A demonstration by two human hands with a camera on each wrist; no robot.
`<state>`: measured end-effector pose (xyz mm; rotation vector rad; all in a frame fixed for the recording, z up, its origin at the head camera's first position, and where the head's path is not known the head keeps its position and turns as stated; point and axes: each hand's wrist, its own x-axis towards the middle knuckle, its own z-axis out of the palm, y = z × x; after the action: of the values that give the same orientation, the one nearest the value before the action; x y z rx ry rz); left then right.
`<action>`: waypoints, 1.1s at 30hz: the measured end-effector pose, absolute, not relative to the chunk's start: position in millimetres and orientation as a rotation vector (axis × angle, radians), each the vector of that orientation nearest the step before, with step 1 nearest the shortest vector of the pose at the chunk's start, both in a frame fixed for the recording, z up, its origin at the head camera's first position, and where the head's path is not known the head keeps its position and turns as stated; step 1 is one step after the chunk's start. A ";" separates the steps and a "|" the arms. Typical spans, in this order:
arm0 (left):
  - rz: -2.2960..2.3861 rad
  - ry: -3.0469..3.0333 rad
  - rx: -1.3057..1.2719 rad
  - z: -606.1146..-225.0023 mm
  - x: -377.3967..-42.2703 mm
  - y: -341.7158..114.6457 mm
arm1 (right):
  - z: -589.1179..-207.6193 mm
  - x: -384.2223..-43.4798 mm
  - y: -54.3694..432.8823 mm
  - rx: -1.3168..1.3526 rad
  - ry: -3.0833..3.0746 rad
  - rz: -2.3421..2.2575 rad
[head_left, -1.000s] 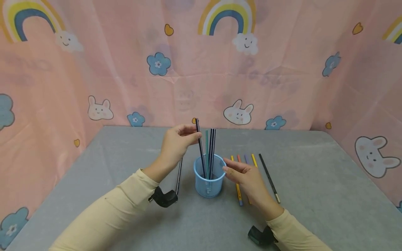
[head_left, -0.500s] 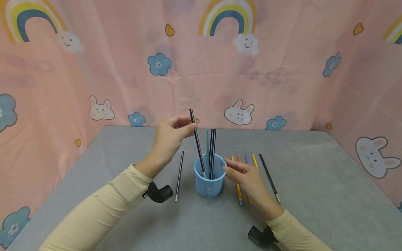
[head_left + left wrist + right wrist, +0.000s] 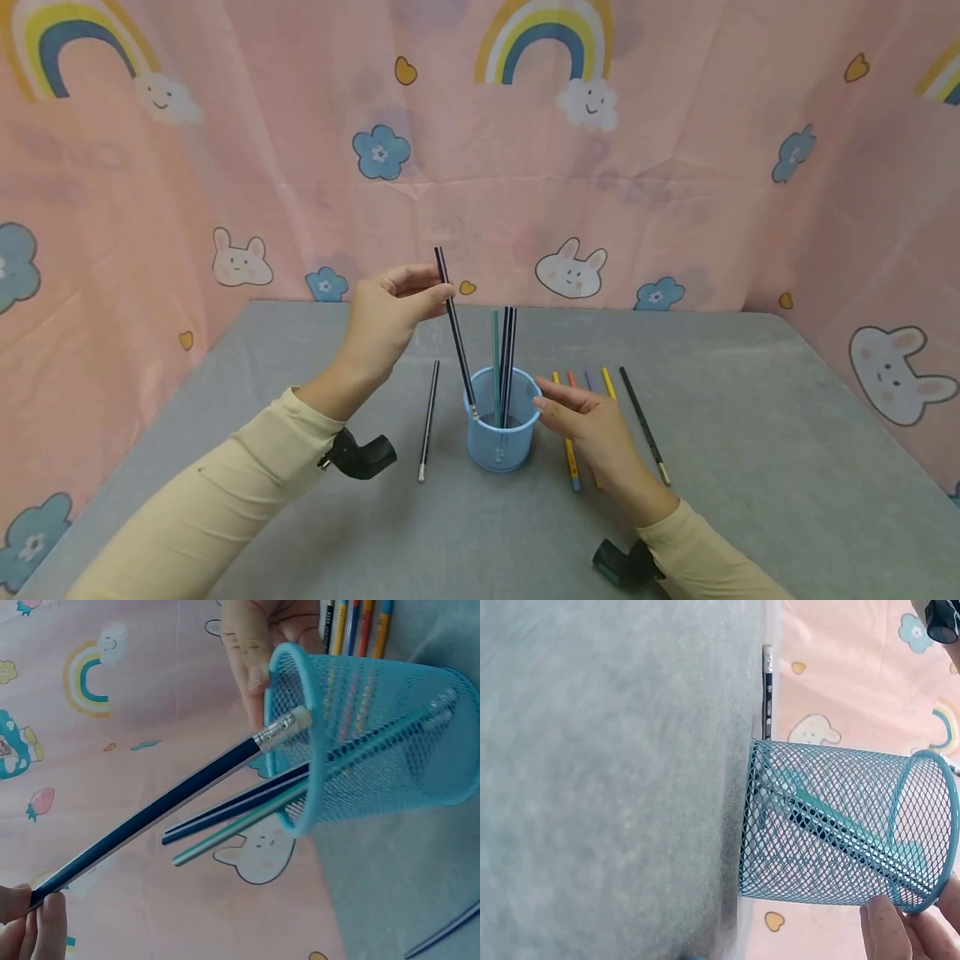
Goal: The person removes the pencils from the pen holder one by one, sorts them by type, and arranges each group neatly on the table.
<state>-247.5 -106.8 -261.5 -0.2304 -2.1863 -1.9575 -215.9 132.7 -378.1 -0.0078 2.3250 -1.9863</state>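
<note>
My left hand [image 3: 382, 321] pinches a dark striped pencil [image 3: 455, 333] near its upper end. The pencil slants, its white eraser [image 3: 301, 717] pointing down at the mouth of a blue mesh pen holder [image 3: 501, 450]. Inside the holder lean a green pencil [image 3: 496, 346] and dark striped pencils [image 3: 510, 342], eraser ends low. On the holder's right side my right hand [image 3: 600, 429] holds the rim between thumb and fingers. Seen from the right wrist, the fingers [image 3: 889, 930] lie at the rim and outer mesh. The holder stands upright on the grey table.
Left of the holder lies another dark pencil [image 3: 428, 421] on the table [image 3: 712, 533]. Several pencils lie to the right, including a yellow one [image 3: 572, 462], partly behind my right hand, and a black one [image 3: 643, 425]. A pink patterned curtain [image 3: 465, 200] hangs behind.
My left hand has moved up and left, drawing the striped pencil from deeper in the holder to its mouth. The left loose pencil is now uncovered. My right hand stays at the rim.
</note>
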 end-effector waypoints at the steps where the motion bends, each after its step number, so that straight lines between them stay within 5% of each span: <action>1: -1.958 -2.198 -0.226 -262.0 -247.6 -108.5 | -378.1 -216.2 132.8 -0.008 2.326 -1.984; 33: -1.867 -2.645 -0.082 -303.3 -279.9 -143.7 | -378.1 -217.9 132.6 -0.003 2.320 -1.991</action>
<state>-279.9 -143.7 -303.3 -0.0820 -2.6454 -1.8673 -217.9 132.6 -378.1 -0.0030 2.3204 -1.9908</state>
